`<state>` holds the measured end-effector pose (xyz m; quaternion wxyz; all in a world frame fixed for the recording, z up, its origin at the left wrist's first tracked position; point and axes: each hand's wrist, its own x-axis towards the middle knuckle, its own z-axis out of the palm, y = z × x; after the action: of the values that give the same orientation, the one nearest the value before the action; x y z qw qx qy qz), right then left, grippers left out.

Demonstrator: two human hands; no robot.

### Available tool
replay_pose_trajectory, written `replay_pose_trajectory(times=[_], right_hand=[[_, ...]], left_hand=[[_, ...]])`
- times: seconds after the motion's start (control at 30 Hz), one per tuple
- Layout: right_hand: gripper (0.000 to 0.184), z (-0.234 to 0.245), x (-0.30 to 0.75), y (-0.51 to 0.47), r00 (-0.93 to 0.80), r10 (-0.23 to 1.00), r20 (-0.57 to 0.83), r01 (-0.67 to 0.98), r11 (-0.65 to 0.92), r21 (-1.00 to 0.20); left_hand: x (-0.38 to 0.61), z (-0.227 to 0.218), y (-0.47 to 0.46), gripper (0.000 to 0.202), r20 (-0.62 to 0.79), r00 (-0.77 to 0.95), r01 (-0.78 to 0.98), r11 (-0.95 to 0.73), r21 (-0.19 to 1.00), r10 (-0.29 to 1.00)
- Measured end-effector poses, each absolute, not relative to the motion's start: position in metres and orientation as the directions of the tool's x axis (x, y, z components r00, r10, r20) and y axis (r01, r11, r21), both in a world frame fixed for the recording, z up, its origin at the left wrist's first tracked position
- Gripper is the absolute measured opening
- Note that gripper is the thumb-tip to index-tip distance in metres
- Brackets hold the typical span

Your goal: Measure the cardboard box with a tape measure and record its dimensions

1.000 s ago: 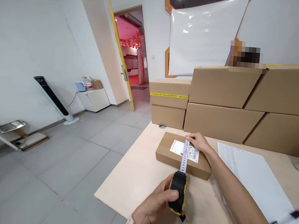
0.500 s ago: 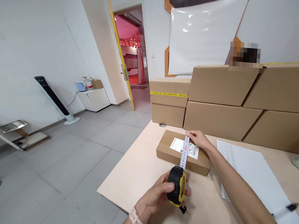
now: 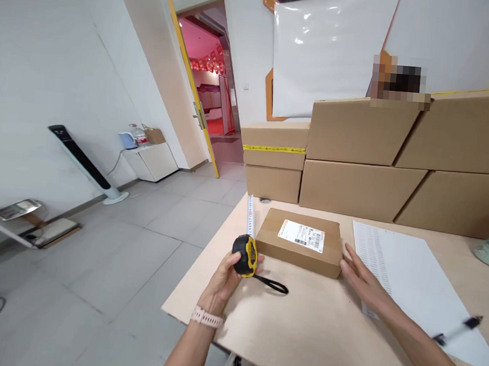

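My left hand (image 3: pixel 225 274) grips a yellow and black tape measure (image 3: pixel 245 256) at the near left corner of a small flat cardboard box (image 3: pixel 298 250). A short length of white tape (image 3: pixel 249 214) stands up from the case beside the box's left end. The box lies on the wooden table (image 3: pixel 301 328) and carries a white shipping label (image 3: pixel 302 235) on top. My right hand (image 3: pixel 362 277) rests on the table against the box's right end, fingers stretched out and holding nothing. The tape measure's black wrist strap (image 3: pixel 272 285) trails on the table.
Large cardboard boxes (image 3: pixel 365 158) are stacked along the table's far side, one with yellow tape (image 3: pixel 275 149). A printed sheet (image 3: pixel 402 274) and a pen (image 3: pixel 455 329) lie to the right. A person's head shows behind the boxes. The table edge drops to a tiled floor on the left.
The tape came off the top of the box and moved to its left end, now standing upright. My right hand let go of the tape tip and moved to the box's right end.
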<state>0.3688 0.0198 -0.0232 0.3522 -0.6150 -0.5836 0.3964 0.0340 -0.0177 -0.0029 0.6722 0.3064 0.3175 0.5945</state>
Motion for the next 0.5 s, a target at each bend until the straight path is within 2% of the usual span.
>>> replay_pose_trajectory(times=[0.1,0.2,0.37,0.43,0.5], right_hand=[[0.080,-0.007,0.359,0.012,-0.087,0.987,-0.137,0.357,-0.098,-0.929],[0.078,0.017,0.364,0.014,-0.111,0.986,-0.126,0.443,-0.064,-0.894],[0.080,0.039,0.378,0.035,-0.127,0.990,0.056,0.717,0.131,-0.684],[0.083,0.040,0.378,0.049,-0.126,0.981,0.148,0.765,0.192,-0.615],[0.085,0.036,0.375,0.067,-0.124,0.966,0.227,0.749,0.241,-0.617]], left_hand=[[0.034,0.003,-0.008,0.041,-0.048,0.136,-0.593,0.120,0.796,0.990],[0.030,0.021,-0.006,0.048,0.009,0.167,-0.578,0.091,0.811,0.986],[0.028,0.047,0.011,0.051,0.089,0.176,-0.572,0.029,0.820,0.980],[0.032,0.051,0.025,0.049,0.098,0.171,-0.575,0.018,0.818,0.980],[0.038,0.054,0.038,0.049,0.105,0.168,-0.578,0.012,0.816,0.980]])
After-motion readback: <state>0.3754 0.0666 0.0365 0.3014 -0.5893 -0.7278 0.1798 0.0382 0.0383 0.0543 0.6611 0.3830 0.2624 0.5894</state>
